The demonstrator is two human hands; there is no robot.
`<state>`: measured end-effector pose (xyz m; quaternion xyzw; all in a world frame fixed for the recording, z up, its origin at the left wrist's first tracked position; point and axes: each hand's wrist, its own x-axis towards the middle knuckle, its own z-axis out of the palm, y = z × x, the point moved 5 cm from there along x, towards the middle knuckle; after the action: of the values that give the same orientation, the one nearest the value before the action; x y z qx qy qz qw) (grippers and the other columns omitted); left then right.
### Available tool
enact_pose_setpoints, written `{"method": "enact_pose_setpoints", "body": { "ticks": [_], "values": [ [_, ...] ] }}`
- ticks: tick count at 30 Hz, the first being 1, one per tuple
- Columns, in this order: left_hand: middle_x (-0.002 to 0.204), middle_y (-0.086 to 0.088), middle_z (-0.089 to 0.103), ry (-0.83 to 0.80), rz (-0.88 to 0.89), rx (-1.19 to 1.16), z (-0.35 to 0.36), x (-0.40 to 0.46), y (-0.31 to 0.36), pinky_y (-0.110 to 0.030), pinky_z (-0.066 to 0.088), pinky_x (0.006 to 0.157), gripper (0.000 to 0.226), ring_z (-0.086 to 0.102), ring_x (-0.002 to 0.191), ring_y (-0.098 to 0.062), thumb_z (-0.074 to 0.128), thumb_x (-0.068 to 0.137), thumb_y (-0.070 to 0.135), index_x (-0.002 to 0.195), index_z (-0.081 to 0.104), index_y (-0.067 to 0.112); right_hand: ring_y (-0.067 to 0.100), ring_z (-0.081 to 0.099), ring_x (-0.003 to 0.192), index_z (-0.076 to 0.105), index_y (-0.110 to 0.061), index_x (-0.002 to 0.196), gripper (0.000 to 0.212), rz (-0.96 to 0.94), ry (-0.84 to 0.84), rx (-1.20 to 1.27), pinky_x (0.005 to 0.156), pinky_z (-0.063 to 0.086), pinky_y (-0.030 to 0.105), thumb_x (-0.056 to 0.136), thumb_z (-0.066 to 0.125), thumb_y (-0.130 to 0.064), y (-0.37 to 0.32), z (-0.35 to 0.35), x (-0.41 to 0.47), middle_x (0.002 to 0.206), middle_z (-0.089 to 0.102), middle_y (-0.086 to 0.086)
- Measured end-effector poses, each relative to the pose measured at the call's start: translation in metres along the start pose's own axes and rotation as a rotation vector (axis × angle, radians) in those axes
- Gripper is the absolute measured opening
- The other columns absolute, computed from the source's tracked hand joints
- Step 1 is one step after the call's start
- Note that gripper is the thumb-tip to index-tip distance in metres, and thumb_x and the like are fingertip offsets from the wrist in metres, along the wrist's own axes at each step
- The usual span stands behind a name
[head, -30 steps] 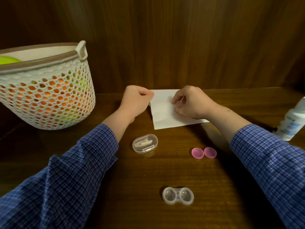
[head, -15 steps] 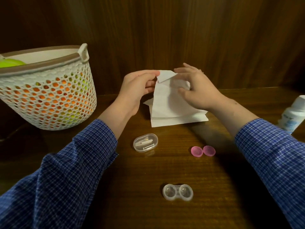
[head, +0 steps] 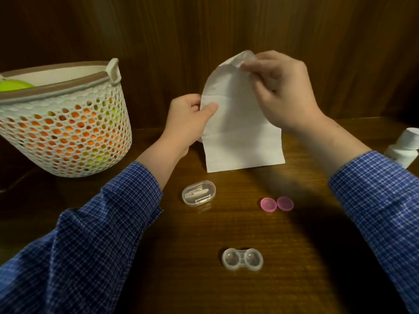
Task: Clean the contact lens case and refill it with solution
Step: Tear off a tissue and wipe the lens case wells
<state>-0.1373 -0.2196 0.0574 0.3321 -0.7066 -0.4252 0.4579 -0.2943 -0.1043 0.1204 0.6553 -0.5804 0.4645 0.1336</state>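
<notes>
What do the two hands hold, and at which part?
Both hold the white tissue: left hand pinches its left edge, right hand its top corner.

counts on the wooden table (head: 158,279)

two hands, one white tissue (head: 238,132), two pink caps (head: 277,204), one clear lens case (head: 242,259) with two wells, one oval clear box (head: 198,193), one basket (head: 68,132), one white bottle (head: 405,148).

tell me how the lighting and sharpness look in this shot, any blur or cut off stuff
Head view: dim, warm light on the dark wood table, with a heavy shadow under the right sleeve. The white tissue is the brightest area, its top corner softly blurred at the right hand. The contact lens case looks sharp. The solution bottle is cropped by the right edge. The basket leans from wide-angle distortion.
</notes>
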Motion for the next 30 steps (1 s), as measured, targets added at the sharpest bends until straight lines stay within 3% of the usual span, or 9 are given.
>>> {"method": "enact_pose_setpoints", "body": {
  "ticks": [5,10,13,15,19,22,24,27,30],
  "values": [
    [0.095,0.007,0.079,-0.057,0.064,0.071,0.006,-0.006,0.003,-0.024,0.06,0.08,0.011,0.075,0.091,-0.008,0.066,0.098,0.02,0.097,0.076,0.025,-0.01,0.058,0.102,0.075,-0.013,0.121,0.027,0.066,0.168,0.031,0.097,0.048,0.009,0.101,0.058,-0.008,0.001,-0.015,0.0,0.119,0.07,-0.005],
    [0.096,0.0,0.08,0.019,0.159,0.018,-0.007,-0.01,0.033,-0.036,0.064,0.081,0.011,0.076,0.091,-0.016,0.065,0.098,0.019,0.1,0.076,0.016,-0.018,0.058,0.097,0.076,-0.013,0.118,0.024,0.104,0.273,0.085,0.092,0.045,0.004,0.101,0.059,-0.01,-0.014,-0.035,0.006,0.114,0.069,-0.009],
    [0.102,0.007,0.079,-0.053,0.165,-0.048,-0.008,-0.009,0.051,-0.028,0.062,0.075,0.016,0.076,0.094,-0.01,0.071,0.094,0.023,0.11,0.072,0.021,-0.028,0.055,0.096,0.076,-0.014,0.117,0.022,0.081,0.257,0.113,0.089,0.044,0.0,0.101,0.061,-0.012,-0.023,-0.041,0.01,0.113,0.067,-0.013],
    [0.105,0.011,0.079,-0.119,0.129,-0.079,-0.006,-0.008,0.059,-0.025,0.062,0.073,0.026,0.076,0.095,-0.007,0.076,0.089,0.025,0.114,0.069,0.024,-0.018,0.06,0.101,0.076,-0.018,0.115,0.021,0.069,0.207,0.102,0.092,0.047,0.004,0.1,0.062,-0.015,-0.028,-0.043,0.011,0.112,0.068,-0.015],
    [0.1,0.008,0.08,-0.17,0.095,-0.017,-0.011,-0.022,0.071,-0.034,0.063,0.078,0.015,0.077,0.093,-0.011,0.075,0.088,0.021,0.102,0.075,0.026,-0.001,0.068,0.097,0.075,-0.014,0.102,0.014,-0.008,0.119,0.15,0.086,0.054,0.013,0.095,0.064,-0.009,-0.048,-0.057,0.002,0.098,0.071,-0.009],
    [0.096,0.005,0.08,-0.211,0.098,0.029,-0.017,-0.043,0.077,-0.038,0.061,0.077,0.013,0.076,0.09,-0.013,0.074,0.09,0.02,0.092,0.077,0.033,0.013,0.071,0.093,0.065,-0.004,0.099,0.008,-0.061,-0.016,0.21,0.084,0.058,0.023,0.092,0.067,-0.001,-0.064,-0.065,-0.017,0.095,0.071,0.005],
    [0.094,0.005,0.08,-0.266,0.094,0.086,-0.023,-0.06,0.085,-0.036,0.057,0.071,0.013,0.076,0.088,-0.015,0.072,0.093,0.022,0.094,0.076,0.034,0.021,0.07,0.091,0.059,-0.004,0.103,0.017,-0.056,-0.042,0.219,0.081,0.059,0.028,0.09,0.07,-0.002,-0.072,-0.076,-0.03,0.099,0.068,0.012],
    [0.097,0.008,0.078,-0.292,0.165,0.24,-0.037,-0.082,0.103,-0.034,0.059,0.074,0.024,0.074,0.092,-0.016,0.064,0.098,0.014,0.099,0.076,0.034,0.015,0.071,0.091,0.059,-0.005,0.111,0.026,-0.073,-0.079,0.272,0.078,0.058,0.022,0.09,0.074,-0.003,-0.091,-0.095,-0.052,0.101,0.069,0.009],
    [0.093,0.012,0.077,-0.318,0.231,0.316,-0.05,-0.106,0.126,-0.016,0.055,0.064,0.029,0.072,0.086,-0.006,0.057,0.101,0.011,0.098,0.075,0.035,0.011,0.071,0.09,0.067,-0.011,0.103,0.015,-0.102,-0.216,0.359,0.071,0.054,0.016,0.091,0.075,-0.009,-0.11,-0.109,-0.073,0.098,0.072,0.0]
  ]
}}
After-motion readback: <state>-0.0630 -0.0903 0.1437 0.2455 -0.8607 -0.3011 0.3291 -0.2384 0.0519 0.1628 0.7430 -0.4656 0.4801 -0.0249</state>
